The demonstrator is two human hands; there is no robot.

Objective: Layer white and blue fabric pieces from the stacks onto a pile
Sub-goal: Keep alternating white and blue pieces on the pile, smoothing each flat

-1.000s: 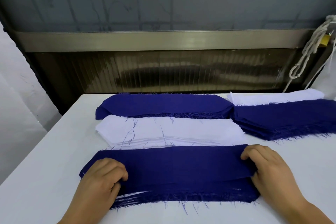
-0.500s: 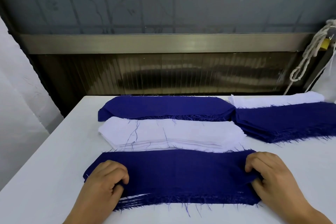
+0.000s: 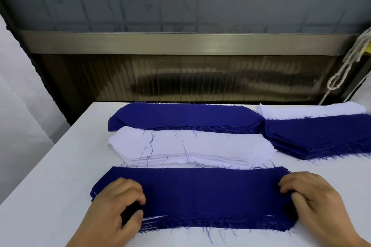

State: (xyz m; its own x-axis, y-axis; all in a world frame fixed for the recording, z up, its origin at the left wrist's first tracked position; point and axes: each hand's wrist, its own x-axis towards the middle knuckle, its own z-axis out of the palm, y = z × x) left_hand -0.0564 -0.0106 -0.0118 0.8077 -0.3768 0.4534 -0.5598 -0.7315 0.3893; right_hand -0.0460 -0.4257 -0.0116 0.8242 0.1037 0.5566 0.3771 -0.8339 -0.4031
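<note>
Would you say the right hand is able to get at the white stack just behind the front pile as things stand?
Probably yes. The white stack lies just beyond the front pile, with nothing over it. The right hand now grips that pile's right end, as the left hand does the other end, so it must let go first.

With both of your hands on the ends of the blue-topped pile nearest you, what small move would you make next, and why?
Probably let go and reach the right hand for a piece from the white fabric stack just behind. The near layered pile now shows blue on top, white edges peek from its front, and the left hand also grips it.
</note>
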